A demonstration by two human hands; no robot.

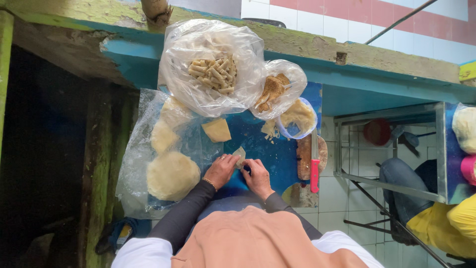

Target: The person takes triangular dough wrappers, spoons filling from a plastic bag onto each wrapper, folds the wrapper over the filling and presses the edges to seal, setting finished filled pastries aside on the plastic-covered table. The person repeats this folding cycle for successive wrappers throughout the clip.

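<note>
Both my hands meet over a blue tabletop (pixel 267 149). My left hand (pixel 220 171), with a thin bracelet at the wrist, and my right hand (pixel 258 176) pinch a small pale folded dough wrapper (pixel 240 157) between their fingertips. Round flat wrappers (pixel 171 174) lie to the left on a clear plastic sheet (pixel 134 164). A pale folded piece (pixel 216 130) rests just beyond my hands. A small bowl of crumbly filling (pixel 297 116) stands to the far right of them.
A big clear bag of rolled sticks (pixel 213 74) and a smaller bag of brown pieces (pixel 272 89) sit at the back. A red-handled knife (pixel 314 166) lies on a wooden board (pixel 303 158). Another person in a yellow top (pixel 441 221) sits at right by a metal frame (pixel 386 183).
</note>
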